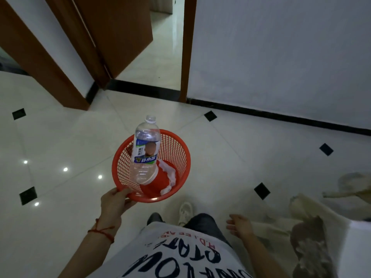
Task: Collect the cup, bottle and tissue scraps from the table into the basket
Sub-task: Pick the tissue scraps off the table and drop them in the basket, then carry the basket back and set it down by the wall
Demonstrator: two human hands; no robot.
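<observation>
My left hand (113,205) grips the near rim of a red mesh basket (176,149), held above the tiled floor. A clear plastic bottle (145,151) with a blue and white label stands in the basket, its neck poking above the far rim. Under it lies a red cup (155,182) on its side. White tissue scraps (170,178) lie beside the cup on the basket's bottom. My right hand (239,225) hangs free by my hip, fingers apart, holding nothing.
A doorway (160,57) with brown frames opens ahead; a white wall (281,57) with black skirting runs to its right. Crumpled cloth (309,227) lies at the lower right. My shoe (185,212) shows below the basket.
</observation>
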